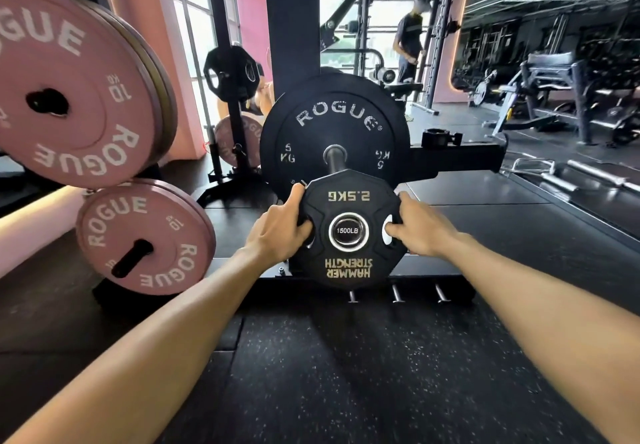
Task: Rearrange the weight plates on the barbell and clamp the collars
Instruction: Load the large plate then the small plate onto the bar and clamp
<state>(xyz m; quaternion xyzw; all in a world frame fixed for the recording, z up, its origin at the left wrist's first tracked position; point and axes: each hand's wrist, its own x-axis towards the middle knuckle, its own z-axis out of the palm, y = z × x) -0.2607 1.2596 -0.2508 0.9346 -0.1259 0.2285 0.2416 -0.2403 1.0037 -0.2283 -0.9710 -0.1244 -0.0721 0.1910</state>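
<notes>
Head view: left hand [280, 225] gripping left rim of 2.5 kg plate [348, 263], fingers curled into left handle cutout, thumb up along the edge. Right hand [420, 227] gripping right rim, fingertips hooked into right cutout. Plate black, upside down, lettering "2.5KG" and "HAMMER STRENGTH" inverted, face toward camera, held upright. Centre ring shows "1500LB", apparently the sleeve end cap; cannot tell how far onto the sleeve the plate sits. Just beyond, barbell sleeve [334, 157] running far into black Rogue 5 kg plate [334, 138], already on the bar, upright. 2.5 kg plate overlaps lower part of 5 kg plate; contact not clear. Collar [441, 138] lying on rack arm [457, 157], right of 5 kg plate, apart from the bar. Near left: pink Rogue 10 kg plates, large pair [76, 86] above, smaller-looking one [142, 237] below. Speckled rubber floor [346, 374] underneath. Far background: a person [410, 38] standing by machines.
</notes>
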